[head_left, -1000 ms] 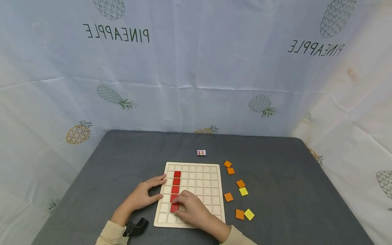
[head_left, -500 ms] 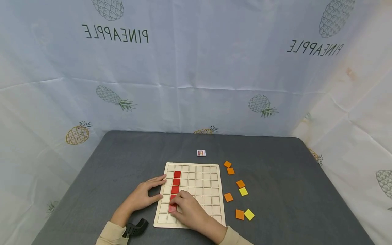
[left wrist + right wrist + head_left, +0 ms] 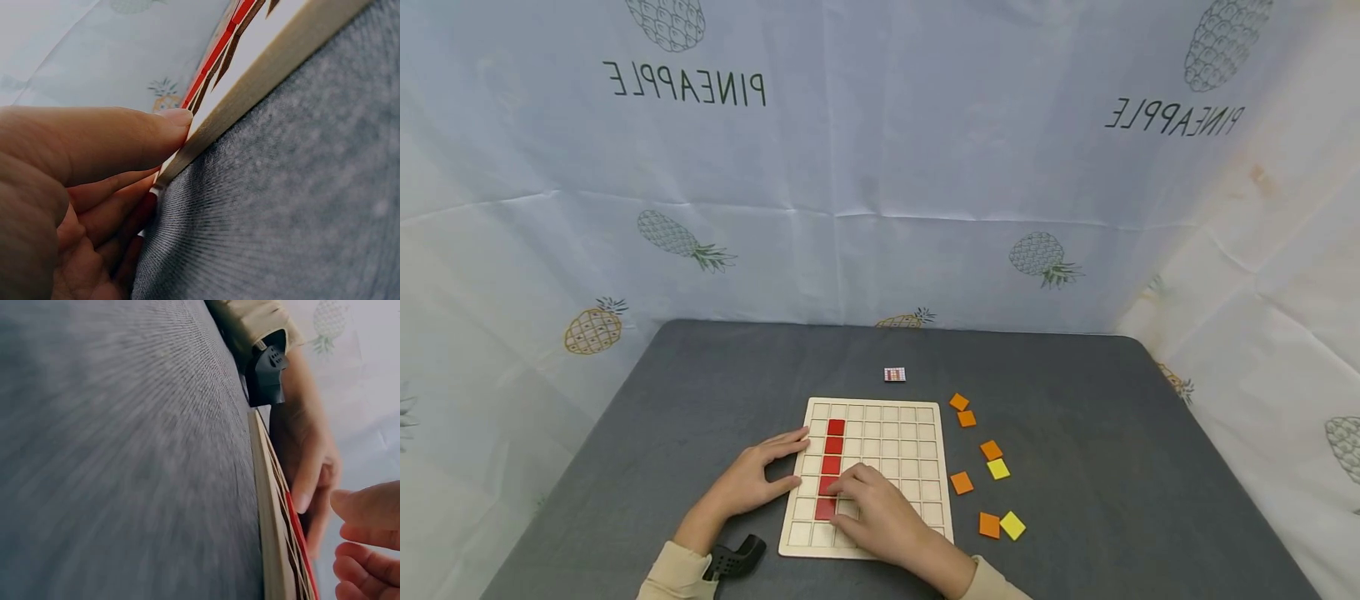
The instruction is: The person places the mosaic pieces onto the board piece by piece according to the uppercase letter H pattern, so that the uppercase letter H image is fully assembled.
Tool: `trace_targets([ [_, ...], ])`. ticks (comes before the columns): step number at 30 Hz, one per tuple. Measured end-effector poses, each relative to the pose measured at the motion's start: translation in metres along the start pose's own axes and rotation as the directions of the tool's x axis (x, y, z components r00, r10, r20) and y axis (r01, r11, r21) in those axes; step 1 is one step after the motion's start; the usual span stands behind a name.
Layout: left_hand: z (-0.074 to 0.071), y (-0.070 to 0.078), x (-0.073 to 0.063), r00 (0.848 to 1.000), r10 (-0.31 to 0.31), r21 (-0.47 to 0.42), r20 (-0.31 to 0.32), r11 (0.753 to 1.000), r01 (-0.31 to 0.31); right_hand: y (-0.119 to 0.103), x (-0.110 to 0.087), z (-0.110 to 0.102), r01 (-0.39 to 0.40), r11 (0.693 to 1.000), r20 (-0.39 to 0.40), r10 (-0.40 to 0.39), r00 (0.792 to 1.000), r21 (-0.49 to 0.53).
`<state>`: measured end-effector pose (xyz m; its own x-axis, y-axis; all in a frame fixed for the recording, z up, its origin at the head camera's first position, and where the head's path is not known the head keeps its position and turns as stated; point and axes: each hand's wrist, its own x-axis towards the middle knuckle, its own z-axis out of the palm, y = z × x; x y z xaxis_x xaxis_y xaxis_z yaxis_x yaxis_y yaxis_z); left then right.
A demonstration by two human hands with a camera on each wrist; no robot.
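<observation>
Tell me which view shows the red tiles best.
The head view: it shows the red tiles from above, five in a column on the board. Both wrist views catch them nearly edge-on, as thin red strips, hard to count.

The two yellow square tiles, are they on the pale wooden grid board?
No, both yellow tiles lie on the dark grey table beside the board.

Pineapple-print curtain hangs behind a grey table

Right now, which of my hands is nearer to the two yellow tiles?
Right: your right hand is over the wooden board, left of the yellow tiles; your left hand is farther, at the board's left edge.
</observation>
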<state>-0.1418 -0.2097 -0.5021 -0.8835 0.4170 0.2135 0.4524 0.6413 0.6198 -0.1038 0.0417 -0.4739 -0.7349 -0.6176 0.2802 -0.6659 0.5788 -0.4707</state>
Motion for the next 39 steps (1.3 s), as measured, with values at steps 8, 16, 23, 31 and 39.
trace_targets([
  [8,0.001,0.000,0.001,0.999,-0.025,-0.018,0.028,1.000,0.026,0.018,-0.029,-0.027,-0.022,0.999,0.009,0.021,1.000,0.043],
  [16,0.002,0.001,0.001,0.999,-0.033,-0.025,0.032,0.999,0.033,0.052,-0.078,-0.056,-0.145,0.989,-0.098,0.148,0.984,0.037],
  [23,0.002,0.001,0.001,0.999,-0.039,-0.024,0.037,0.999,0.040,0.075,-0.114,-0.073,-0.347,0.937,-0.101,0.341,0.935,-0.046],
  [31,0.001,0.002,0.000,0.999,-0.030,-0.029,0.031,0.999,0.030,0.084,-0.140,-0.085,-0.407,0.906,0.011,0.411,0.912,-0.114],
  [39,0.001,0.002,0.000,0.999,-0.028,-0.028,0.027,0.999,0.029,0.089,-0.150,-0.095,-0.440,0.888,0.080,0.452,0.888,-0.133],
])
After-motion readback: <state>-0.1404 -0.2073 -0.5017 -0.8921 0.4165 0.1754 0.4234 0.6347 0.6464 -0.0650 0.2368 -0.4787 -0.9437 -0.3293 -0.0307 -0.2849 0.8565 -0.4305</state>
